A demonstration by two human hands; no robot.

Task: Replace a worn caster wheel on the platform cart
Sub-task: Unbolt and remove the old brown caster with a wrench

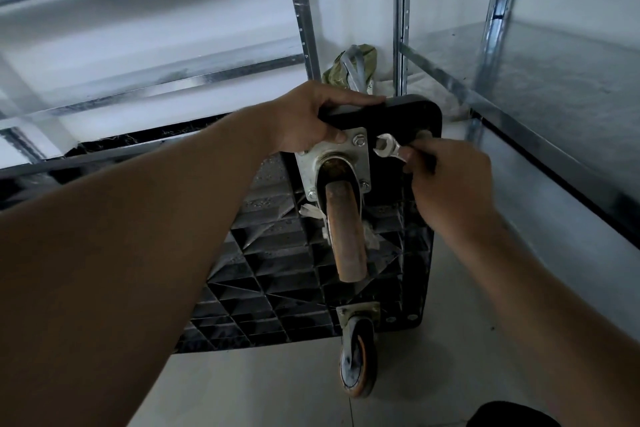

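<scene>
Black platform cart (415, 113) on edge; left hand (308, 118) grips its top edge, right hand (446, 177) pinches open-end wrench (388, 148); seat it squarely on bolt (359, 141).

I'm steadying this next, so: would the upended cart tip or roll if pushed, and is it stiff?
Probably tippy: the cart stands on edge, and the left hand grips its top rim. It may also roll, since the lower caster seems to touch the floor. Likely stiff: its underside is ribbed.
</scene>
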